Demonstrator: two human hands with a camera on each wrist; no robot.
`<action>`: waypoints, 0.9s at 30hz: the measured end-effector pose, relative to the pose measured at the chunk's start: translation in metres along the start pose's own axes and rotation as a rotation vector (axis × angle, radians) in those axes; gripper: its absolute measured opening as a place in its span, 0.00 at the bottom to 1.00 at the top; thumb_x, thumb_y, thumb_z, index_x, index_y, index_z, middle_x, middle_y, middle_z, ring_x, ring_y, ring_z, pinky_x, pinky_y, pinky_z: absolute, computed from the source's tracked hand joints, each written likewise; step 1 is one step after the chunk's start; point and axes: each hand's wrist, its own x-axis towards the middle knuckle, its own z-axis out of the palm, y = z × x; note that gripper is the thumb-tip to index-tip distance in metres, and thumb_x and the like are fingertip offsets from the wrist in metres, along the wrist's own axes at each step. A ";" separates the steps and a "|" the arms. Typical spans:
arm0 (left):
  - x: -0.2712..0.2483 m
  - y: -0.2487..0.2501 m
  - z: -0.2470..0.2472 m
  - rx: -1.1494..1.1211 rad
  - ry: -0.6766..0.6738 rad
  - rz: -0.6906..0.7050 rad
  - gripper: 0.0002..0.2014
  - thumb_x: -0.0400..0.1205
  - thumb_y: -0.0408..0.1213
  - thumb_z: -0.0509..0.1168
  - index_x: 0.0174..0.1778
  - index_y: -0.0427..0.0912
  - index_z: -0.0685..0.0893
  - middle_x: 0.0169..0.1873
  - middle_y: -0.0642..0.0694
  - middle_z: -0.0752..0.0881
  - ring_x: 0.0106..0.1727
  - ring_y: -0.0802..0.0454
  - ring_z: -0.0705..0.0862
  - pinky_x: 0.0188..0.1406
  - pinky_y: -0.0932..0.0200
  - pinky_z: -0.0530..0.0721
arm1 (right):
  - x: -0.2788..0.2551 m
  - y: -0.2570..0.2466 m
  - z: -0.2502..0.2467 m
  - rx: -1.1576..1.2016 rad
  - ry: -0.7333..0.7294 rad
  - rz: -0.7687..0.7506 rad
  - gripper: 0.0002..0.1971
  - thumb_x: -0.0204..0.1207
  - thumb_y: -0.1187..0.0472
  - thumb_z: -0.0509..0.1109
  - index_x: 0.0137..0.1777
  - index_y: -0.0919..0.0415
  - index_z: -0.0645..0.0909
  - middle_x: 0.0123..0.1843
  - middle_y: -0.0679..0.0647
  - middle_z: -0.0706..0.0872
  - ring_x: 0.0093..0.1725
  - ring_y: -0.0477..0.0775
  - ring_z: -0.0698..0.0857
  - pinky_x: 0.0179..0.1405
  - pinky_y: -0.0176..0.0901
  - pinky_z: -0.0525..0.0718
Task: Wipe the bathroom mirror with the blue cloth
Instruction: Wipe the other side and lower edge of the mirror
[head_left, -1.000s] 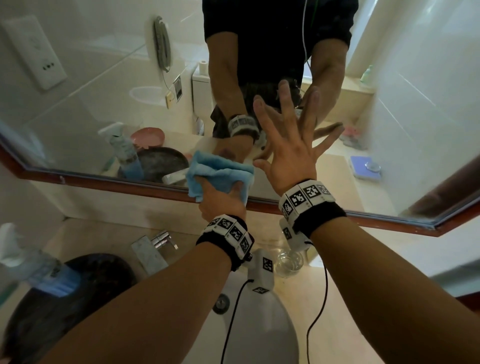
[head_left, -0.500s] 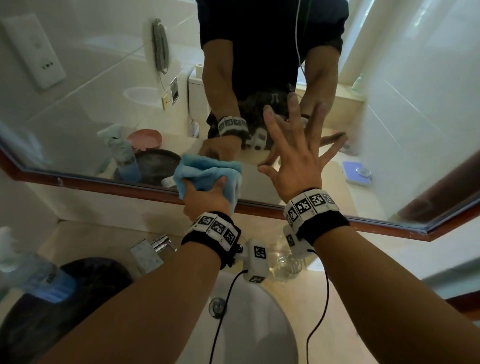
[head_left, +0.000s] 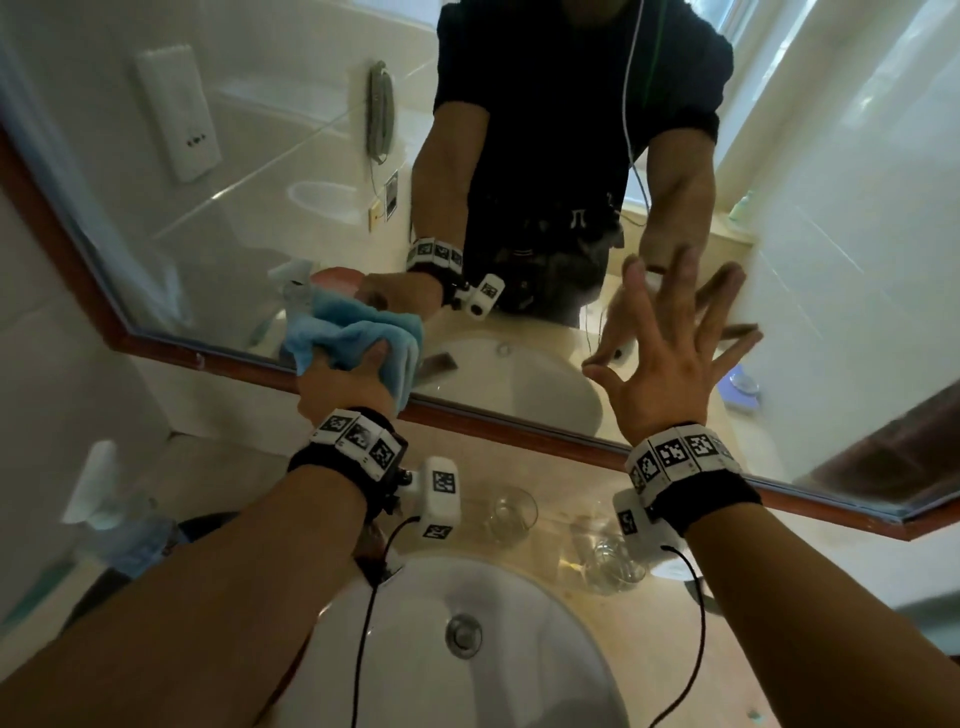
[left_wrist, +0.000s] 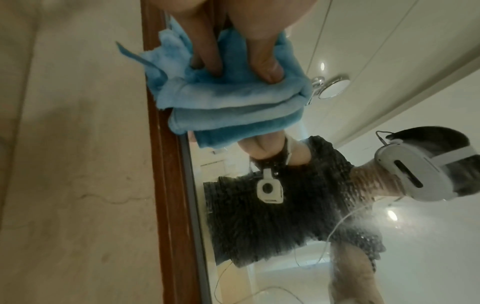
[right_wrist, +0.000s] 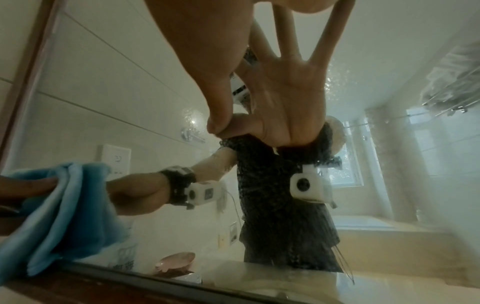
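Note:
The bathroom mirror (head_left: 249, 218) has a brown wooden frame (head_left: 519, 428). My left hand (head_left: 345, 387) grips the bunched blue cloth (head_left: 358, 335) and presses it on the glass at the lower left, right above the frame. In the left wrist view my fingers (left_wrist: 207, 51) dig into the folded blue cloth (left_wrist: 221, 102), which overlaps the frame (left_wrist: 171, 185). My right hand (head_left: 670, 358) lies on the glass to the right with straight, spread fingers and holds nothing. In the right wrist view its thumb (right_wrist: 205, 65) meets its reflection, and the blue cloth (right_wrist: 64, 205) shows at the lower left.
Below the mirror sits a white basin (head_left: 545, 649) in a beige counter. Two clear glasses (head_left: 511, 512) (head_left: 615, 566) stand behind it between my wrists. A spray bottle (head_left: 98, 493) stands blurred at the left, beside a dark bowl (head_left: 208, 522).
My left hand has slid the cloth leftward along the mirror's lower edge. The right hand stays spread on the glass. The head view has tilted and moved closer.

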 end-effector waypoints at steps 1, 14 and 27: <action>0.001 -0.001 0.000 -0.010 -0.010 0.007 0.31 0.77 0.51 0.74 0.75 0.44 0.77 0.66 0.43 0.84 0.65 0.43 0.83 0.51 0.63 0.73 | 0.000 -0.003 0.002 0.009 0.007 0.010 0.57 0.60 0.40 0.80 0.84 0.38 0.49 0.88 0.53 0.41 0.84 0.71 0.38 0.68 0.87 0.38; -0.061 -0.004 0.041 0.109 -0.077 0.086 0.36 0.74 0.54 0.75 0.77 0.45 0.76 0.65 0.42 0.85 0.66 0.39 0.83 0.62 0.56 0.79 | -0.001 -0.012 0.009 0.028 -0.012 0.062 0.59 0.60 0.39 0.81 0.84 0.38 0.45 0.87 0.53 0.38 0.84 0.70 0.37 0.70 0.89 0.44; -0.096 -0.005 0.070 0.090 -0.118 0.032 0.32 0.74 0.56 0.75 0.72 0.47 0.80 0.66 0.45 0.84 0.66 0.43 0.83 0.61 0.58 0.78 | -0.003 -0.007 0.010 0.049 -0.030 0.043 0.57 0.62 0.40 0.80 0.84 0.39 0.45 0.87 0.53 0.40 0.84 0.67 0.35 0.69 0.90 0.45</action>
